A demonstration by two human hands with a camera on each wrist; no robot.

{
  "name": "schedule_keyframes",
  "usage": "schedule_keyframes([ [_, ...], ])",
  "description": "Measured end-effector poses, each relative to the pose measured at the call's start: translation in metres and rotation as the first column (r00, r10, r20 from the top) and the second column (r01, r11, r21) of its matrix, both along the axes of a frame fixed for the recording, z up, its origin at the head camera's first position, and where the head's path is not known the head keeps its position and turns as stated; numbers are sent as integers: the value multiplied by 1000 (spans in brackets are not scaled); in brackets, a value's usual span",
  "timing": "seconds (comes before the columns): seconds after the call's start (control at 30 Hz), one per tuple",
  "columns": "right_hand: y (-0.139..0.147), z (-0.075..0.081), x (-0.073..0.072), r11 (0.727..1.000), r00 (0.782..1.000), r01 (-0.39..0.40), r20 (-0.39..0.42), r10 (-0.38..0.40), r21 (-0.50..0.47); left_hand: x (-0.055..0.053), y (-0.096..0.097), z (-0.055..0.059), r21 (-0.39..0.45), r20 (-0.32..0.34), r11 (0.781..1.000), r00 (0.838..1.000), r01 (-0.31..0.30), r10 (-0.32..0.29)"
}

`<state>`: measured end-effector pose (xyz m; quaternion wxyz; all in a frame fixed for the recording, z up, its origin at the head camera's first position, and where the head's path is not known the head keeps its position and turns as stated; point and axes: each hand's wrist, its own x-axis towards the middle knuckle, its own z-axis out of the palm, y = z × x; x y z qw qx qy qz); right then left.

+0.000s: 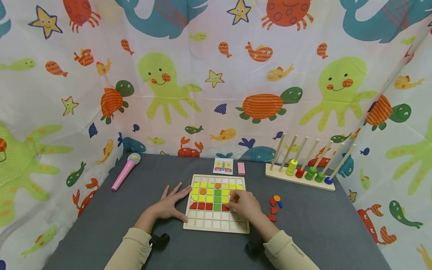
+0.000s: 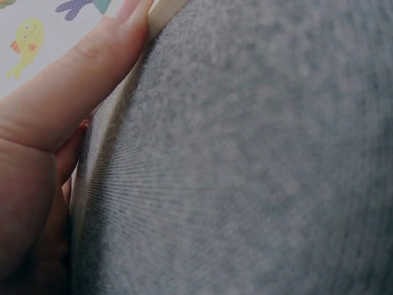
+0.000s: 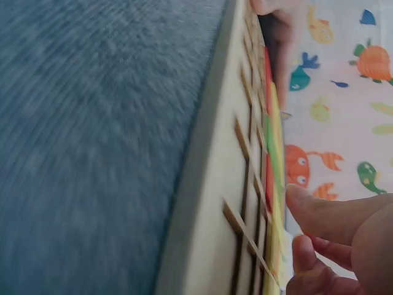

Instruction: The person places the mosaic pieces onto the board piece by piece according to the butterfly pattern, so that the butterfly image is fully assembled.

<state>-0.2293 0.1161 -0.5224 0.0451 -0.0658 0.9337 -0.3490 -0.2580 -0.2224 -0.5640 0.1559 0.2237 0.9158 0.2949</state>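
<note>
A wooden grid board (image 1: 216,224) lies on the table with yellow, green, red and orange pieces in its upper rows. My left hand (image 1: 170,204) is spread at the board's left side, and its thumb (image 2: 92,67) touches the board's edge in the left wrist view. Over the board's right part is my right hand (image 1: 245,204), its fingers bent and fingertips right at a red square (image 1: 224,207) in the lowest filled row. In the right wrist view its thumb (image 3: 319,212) is close over the pieces; I cannot tell whether a piece is between the fingertips.
Loose red pieces (image 1: 274,210), an orange disc (image 1: 276,198) and a blue piece (image 1: 280,204) lie right of the board. Behind it are a butterfly pattern card (image 1: 223,166) and a pink block (image 1: 241,168). A toy microphone (image 1: 126,170) and a peg stand with rings (image 1: 300,178) flank them.
</note>
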Motion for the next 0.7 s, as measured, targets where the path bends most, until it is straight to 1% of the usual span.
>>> schedule_keyframes([
  [0.17,28,2,9,999,999,38,24,-38,7,-1,-1,0,-6,-7,1000,1000,2,-2],
  [0.37,66,-1,22,990,992,97,74,-105,102,-1,0,2,-12,-6,1000,1000,-2,2],
  [0.47,78,-2,27,986,991,80,92,-95,146,-1,1,2,-19,-6,1000,1000,-11,11],
  [0.6,89,-4,29,988,990,62,120,-80,145,0,0,2,-30,-3,999,1000,-16,16],
  [0.7,93,-2,28,991,990,79,111,-91,109,0,0,1,-28,-2,1000,1000,-12,12],
])
